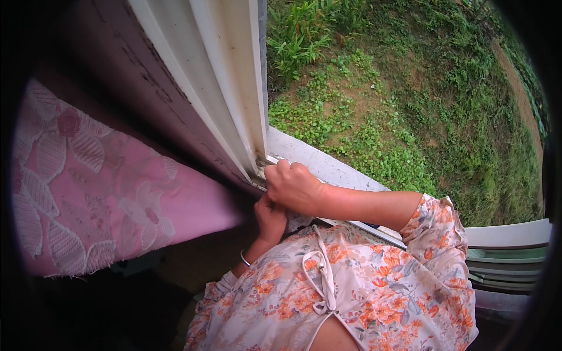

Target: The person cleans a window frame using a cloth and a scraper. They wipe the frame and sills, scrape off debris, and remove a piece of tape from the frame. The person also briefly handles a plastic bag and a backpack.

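Note:
My right hand (294,188) is curled into a fist at the lower corner of a white window frame (225,76), over the window track (271,159). Just below and touching it, my left hand (271,221) is closed too, with a pale bracelet (244,258) on its wrist. Whatever the fingers of either hand grip is hidden behind the knuckles. To the left of both hands hangs a pink curtain (193,205) with raised white leaf and flower patterns.
Outside the track lies a pale concrete ledge (328,159), and beyond it a grassy slope (374,111). A dark wooden-looking frame edge (140,76) runs along the left. At the right is another window frame section (506,235).

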`<state>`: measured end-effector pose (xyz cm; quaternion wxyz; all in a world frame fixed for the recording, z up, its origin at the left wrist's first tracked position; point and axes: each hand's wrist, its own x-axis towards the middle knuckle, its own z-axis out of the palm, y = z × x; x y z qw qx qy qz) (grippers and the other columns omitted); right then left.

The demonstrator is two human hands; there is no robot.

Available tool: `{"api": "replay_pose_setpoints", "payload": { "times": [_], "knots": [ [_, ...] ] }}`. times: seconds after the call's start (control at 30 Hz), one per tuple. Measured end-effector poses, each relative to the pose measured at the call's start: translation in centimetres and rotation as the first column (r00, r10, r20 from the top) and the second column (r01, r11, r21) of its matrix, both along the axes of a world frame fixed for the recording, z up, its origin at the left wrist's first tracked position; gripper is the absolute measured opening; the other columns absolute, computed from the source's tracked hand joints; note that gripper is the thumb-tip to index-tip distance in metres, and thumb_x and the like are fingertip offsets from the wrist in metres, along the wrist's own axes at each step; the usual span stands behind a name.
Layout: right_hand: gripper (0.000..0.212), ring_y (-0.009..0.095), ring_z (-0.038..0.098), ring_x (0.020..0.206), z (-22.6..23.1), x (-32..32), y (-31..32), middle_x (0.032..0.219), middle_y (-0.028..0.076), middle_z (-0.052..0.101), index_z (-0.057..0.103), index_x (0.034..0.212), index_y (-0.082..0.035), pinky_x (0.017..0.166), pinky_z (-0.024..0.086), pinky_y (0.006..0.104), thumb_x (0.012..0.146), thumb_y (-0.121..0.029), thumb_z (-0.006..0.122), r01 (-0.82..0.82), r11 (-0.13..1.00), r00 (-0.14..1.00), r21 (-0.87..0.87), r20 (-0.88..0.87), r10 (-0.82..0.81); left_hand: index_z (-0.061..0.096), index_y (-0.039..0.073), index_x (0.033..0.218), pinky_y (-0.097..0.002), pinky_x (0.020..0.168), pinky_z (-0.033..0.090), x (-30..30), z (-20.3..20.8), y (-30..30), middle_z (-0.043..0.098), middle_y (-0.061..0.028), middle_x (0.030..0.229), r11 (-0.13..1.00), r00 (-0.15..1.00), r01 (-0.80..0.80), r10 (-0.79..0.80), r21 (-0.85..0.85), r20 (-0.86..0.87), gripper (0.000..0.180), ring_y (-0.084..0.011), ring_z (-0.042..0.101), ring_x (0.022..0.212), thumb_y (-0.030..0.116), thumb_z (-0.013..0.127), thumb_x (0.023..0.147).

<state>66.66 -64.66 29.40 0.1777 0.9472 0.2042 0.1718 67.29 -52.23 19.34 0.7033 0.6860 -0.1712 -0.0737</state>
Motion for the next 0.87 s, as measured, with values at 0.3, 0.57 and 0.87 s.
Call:
{"api": "replay_pose_setpoints", "payload": {
  "times": [0.3,0.57,0.87],
  "knots": [
    [0.017,0.014,0.048,0.063,1.2,0.6,0.6,0.071,-0.001,0.047,0.061,0.059,-0.015,0.044,0.031,0.0267,0.067,-0.029,0.065,0.023,0.991,0.996,-0.131,-0.079,-0.033,0.065,-0.004,0.095,-0.0391,0.063,0.050,0.2,-0.6,0.0,0.066,-0.0228,0.076,1.000,1.000,0.011,-0.011,-0.016,0.020,0.028,-0.0110,0.062,0.074,0.022,0.071,0.088],
    [0.018,0.014,0.053,0.062,2.9,0.8,0.1,0.069,0.000,0.052,0.063,0.059,-0.017,0.045,0.032,0.0270,0.070,-0.030,0.067,0.029,0.995,0.975,-0.094,-0.216,-0.049,0.065,-0.004,0.095,-0.0367,0.064,0.050,0.5,0.5,0.1,0.069,-0.0173,0.075,0.998,0.999,0.053,-0.053,-0.024,0.006,0.019,-0.0100,0.060,0.072,0.013,0.069,0.086],
    [0.016,0.015,0.056,0.067,1.1,1.3,-1.5,0.073,0.000,0.053,0.065,0.065,-0.014,0.048,0.040,0.0281,0.068,-0.030,0.068,0.029,0.998,0.989,-0.055,-0.142,-0.036,0.068,-0.002,0.107,-0.0353,0.068,0.051,0.7,2.3,0.1,0.073,-0.0186,0.084,0.994,0.991,0.100,-0.097,0.033,-0.094,0.028,-0.0133,0.068,0.082,0.018,0.073,0.088]
  ]
}}
